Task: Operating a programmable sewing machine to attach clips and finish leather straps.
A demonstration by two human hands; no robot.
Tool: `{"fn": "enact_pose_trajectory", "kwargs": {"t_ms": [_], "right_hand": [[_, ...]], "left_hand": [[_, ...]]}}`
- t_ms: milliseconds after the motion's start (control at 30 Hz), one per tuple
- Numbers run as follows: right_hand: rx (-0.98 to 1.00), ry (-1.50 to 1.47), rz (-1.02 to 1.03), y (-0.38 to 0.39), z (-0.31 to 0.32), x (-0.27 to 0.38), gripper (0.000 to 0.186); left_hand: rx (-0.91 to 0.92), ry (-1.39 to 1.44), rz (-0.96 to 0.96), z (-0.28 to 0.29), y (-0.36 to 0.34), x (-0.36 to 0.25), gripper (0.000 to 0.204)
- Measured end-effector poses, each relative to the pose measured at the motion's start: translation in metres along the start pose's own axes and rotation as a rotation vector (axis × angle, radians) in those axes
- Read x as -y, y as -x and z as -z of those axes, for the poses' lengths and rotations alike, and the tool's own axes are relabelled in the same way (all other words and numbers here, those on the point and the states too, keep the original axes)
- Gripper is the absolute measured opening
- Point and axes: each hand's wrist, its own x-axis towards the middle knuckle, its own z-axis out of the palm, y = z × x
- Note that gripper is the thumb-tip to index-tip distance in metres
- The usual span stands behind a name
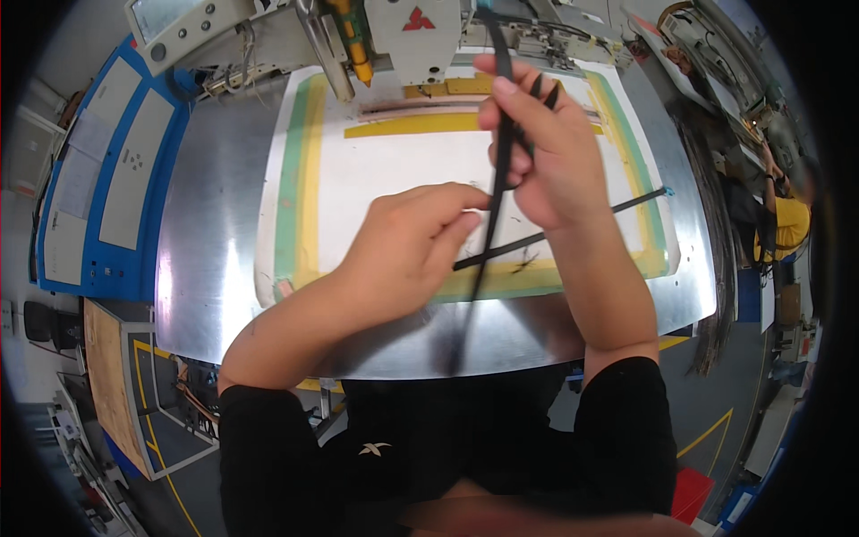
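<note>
A long, narrow black strap hangs upright before me, its lower end blurred by motion. My left hand pinches it at mid-length between thumb and fingertips. Higher up, my right hand is closed around the strap. Two dark pointed ends of a small black tool also stick out of that hand; its kind is hard to make out. Behind the forearm, a second black strap lies slantwise on the white board, with a blue bit at its right end.
Green and yellow tape edges the board on a shiny metal table. A machine head stands over the far side, near yellow strips. A blue cabinet is at left; a person in yellow is far right.
</note>
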Motion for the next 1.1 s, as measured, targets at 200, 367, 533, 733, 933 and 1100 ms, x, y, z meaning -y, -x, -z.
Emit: {"fn": "enact_pose_trajectory", "kwargs": {"t_ms": [200,367,533,733,933,1100], "right_hand": [[-0.320,0.580,1.057,0.013,0.051,0.091,0.030],[-0.285,1.120,1.277,0.021,0.081,0.112,0.029],[0.096,1.679,1.182,0.009,0.043,0.083,0.043],[0.264,1.619,1.038,0.014,0.009,0.040,0.036],[0.220,1.526,0.988,0.009,0.010,0.060,0.041],[0.153,1.472,0.928,0.017,0.014,0.076,0.034]], "left_hand": [[-0.069,0.377,0.031,0.016,-0.020,-0.003,0.021],[-0.043,0.536,0.088,0.055,-0.026,0.040,0.044],[-0.001,0.637,0.064,0.047,-0.023,0.059,0.108],[-0.105,1.169,-0.040,0.051,-0.024,0.052,0.028],[-0.310,0.989,-0.044,0.068,-0.003,0.039,0.033],[-0.393,0.724,-0.011,0.070,0.002,0.020,0.043]]}}
